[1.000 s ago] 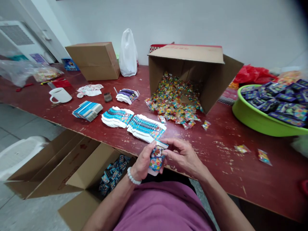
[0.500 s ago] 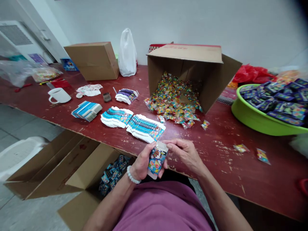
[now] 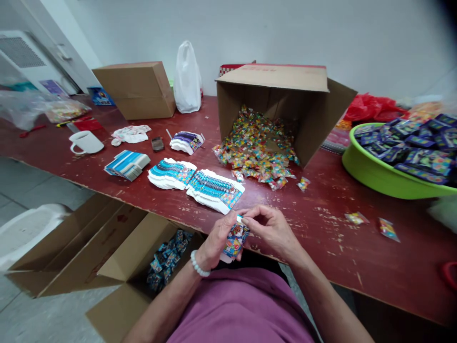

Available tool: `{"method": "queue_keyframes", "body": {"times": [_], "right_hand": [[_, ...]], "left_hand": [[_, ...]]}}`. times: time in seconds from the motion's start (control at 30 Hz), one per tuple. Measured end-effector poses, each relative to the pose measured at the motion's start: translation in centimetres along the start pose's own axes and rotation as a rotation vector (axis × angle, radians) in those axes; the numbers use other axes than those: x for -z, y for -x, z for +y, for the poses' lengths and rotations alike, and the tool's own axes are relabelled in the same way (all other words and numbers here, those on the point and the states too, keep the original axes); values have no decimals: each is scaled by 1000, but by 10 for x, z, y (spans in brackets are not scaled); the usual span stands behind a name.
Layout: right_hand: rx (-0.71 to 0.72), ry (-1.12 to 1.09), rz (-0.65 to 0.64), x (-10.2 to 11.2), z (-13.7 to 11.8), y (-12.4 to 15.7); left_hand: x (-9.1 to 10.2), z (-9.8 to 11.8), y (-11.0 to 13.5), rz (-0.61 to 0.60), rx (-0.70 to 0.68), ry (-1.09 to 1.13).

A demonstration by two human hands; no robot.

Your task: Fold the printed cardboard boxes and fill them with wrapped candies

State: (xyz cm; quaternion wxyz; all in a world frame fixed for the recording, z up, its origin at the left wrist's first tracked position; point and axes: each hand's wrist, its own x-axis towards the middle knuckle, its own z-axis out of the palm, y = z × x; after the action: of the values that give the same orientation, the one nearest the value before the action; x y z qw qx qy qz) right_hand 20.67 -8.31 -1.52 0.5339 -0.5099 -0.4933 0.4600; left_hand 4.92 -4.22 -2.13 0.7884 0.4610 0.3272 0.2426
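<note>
My left hand point(image 3: 218, 238), with a beaded bracelet at the wrist, is wrapped round a small printed candy box point(image 3: 236, 239) just off the table's front edge. At the box's top end, my right hand point(image 3: 271, 228) pinches the white flap between thumb and fingers. A pale flap sticks out at the bottom end. Beyond my hands lie two fanned stacks of flat blue boxes, the nearer stack point(image 3: 216, 190) and the farther-left stack point(image 3: 172, 173). Wrapped candies point(image 3: 260, 157) spill from a cardboard box point(image 3: 317, 121) lying on its side.
A green basin point(image 3: 382, 183) of dark packets stands at the right. Below the table's edge, an open carton point(image 3: 124, 247) holds several filled blue boxes point(image 3: 167, 262). A white mug point(image 3: 87, 143), a blue-and-white stack point(image 3: 127, 165) and a white bag point(image 3: 187, 81) are on the left side.
My right fingers have moved left and in over the top of the candy box. The upright top flap is now folded down and mostly covered by my fingers.
</note>
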Motion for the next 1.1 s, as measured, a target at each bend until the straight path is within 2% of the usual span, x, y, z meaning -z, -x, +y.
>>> {"method": "queue_keyframes", "body": {"times": [0.17,0.3,0.47,0.6,0.7,0.8,0.87,0.9,0.93,1.0,1.03,1.07,1.1], "right_hand": [[-37,-37,76,-6,13,-2],[-32,-64,88,-9,17,-2],[51,58,38,-5,6,-1],[168,108,-22,-6,1,3],[239,126,49,-15,9,7],[220,175,87,-15,21,6],[156,202,55,2,27,-3],[118,223,51,18,31,-11],[87,259,111,38,34,-19],[89,468,345,88,42,-40],[44,642,481,115,47,-49],[-54,836,555,141,52,-58],[-111,895,593,164,58,-65]], "left_hand": [[4,-3,0,80,-21,-121],[3,-5,-2,77,-19,-108],[3,-4,0,49,-37,-71],[5,-4,-1,86,-8,-50],[2,-5,-4,113,-2,14],[-4,-3,-7,102,-13,54],[-6,0,-7,74,11,95],[-5,1,-7,58,28,120],[-4,3,-7,46,38,140],[2,4,-5,42,34,144],[7,4,-4,47,26,127],[11,3,-3,55,22,104],[16,2,-2,65,25,80]]}}
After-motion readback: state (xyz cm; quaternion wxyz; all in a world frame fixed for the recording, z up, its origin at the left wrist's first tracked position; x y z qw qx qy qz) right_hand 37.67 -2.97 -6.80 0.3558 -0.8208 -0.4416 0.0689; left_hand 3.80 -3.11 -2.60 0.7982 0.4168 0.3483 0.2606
